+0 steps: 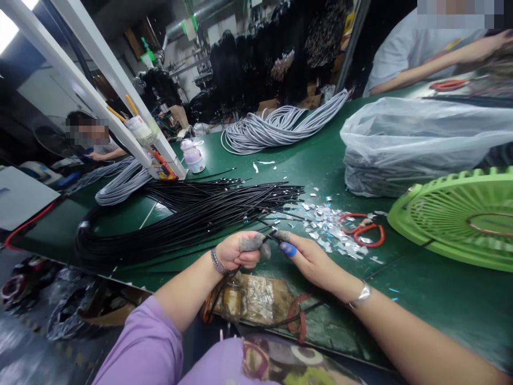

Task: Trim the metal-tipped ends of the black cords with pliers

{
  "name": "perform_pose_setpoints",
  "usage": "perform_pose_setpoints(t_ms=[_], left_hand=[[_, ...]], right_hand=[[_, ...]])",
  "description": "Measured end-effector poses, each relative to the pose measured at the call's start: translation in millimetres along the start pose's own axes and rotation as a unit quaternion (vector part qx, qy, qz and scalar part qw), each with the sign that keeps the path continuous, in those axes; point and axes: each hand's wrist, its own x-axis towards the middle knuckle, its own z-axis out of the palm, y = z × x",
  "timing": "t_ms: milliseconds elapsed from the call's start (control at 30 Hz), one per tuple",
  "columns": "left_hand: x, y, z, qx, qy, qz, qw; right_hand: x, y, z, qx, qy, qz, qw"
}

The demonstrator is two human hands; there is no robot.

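Observation:
My left hand (245, 250) is closed on a thin black cable (271, 234), with grey wraps on its thumb and finger. Opposite it, my right hand (308, 259) pinches the tip of the same cable; its thumb has a blue wrap and a finger a grey one. The fingers partly hide the cable end. Just behind my hands lies a thick bundle of black cables (176, 230), many tips pointing right. Silvery foil scraps (320, 227) are strewn right of those tips. Beside them rest red-handled scissors (371, 241).
A green fan (452, 214) and a full clear plastic bag (417, 133) occupy the right side. Grey coiled cables (276, 128) and a lilac bottle (193, 156) stand farther back. White posts (108, 80) rise at left. A taped cardboard piece (260, 297) lies below my hands. Two people sit nearby.

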Motion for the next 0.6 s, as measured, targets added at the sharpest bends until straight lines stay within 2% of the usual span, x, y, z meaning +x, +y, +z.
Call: perform_pose_setpoints(t_ms=[200, 367, 433, 500, 600], left_hand=[[-0.8, 0.9, -3.0, -0.016, 0.005, 0.029, 0.999], [0.3, 2.4, -4.5, 0.006, 0.02, 0.029, 0.999], [1.1, 1.8, -1.9, 0.048, 0.038, 0.019, 0.998], [1.8, -0.3, 3.4, 0.127, 0.067, 0.008, 0.99], [2.3, -4.8, 12.8, 0.298, 0.115, 0.004, 0.948]], right_hand=[[1.4, 14.2, -10.5, -0.108, 0.015, 0.032, 0.994], [-3.3, 20.2, -27.8, -0.276, -0.056, 0.067, 0.957], [-3.4, 18.3, -30.4, -0.296, -0.051, 0.065, 0.952], [-2.8, 13.4, -29.8, -0.283, -0.014, 0.062, 0.957], [-3.0, 2.9, -24.8, -0.207, -0.001, 0.047, 0.977]])
